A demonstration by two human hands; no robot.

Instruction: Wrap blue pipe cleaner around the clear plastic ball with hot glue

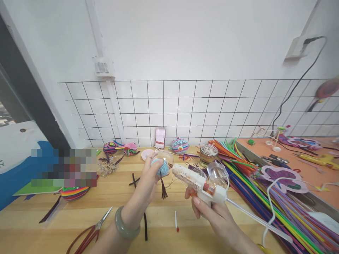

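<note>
My left hand (150, 174) is closed around a rounded ornament (162, 167) with light blue pipe-cleaner coils and a clear dome-like part. From its underside hangs a dark tassel (164, 190). Wrapped round the handle of a white hot glue gun (194, 180) is my right hand (212, 211), with a finger by the orange trigger. The gun's nozzle points left and touches or nearly touches the ornament; I cannot tell which. A long clear glue stick (261, 221) sticks out of its rear. Below lie a white stick with a red end (176, 220) and black pipe cleaners (145, 225).
Red-handled scissors (91, 233) lie at the front left. Colourful pipe cleaners (267, 201) spread across the right side. Near the gun stand a lidded jar (208, 155) and clear plastic balls (217, 173). A phone (160, 137) and a decorated ball (180, 145) are at the back.
</note>
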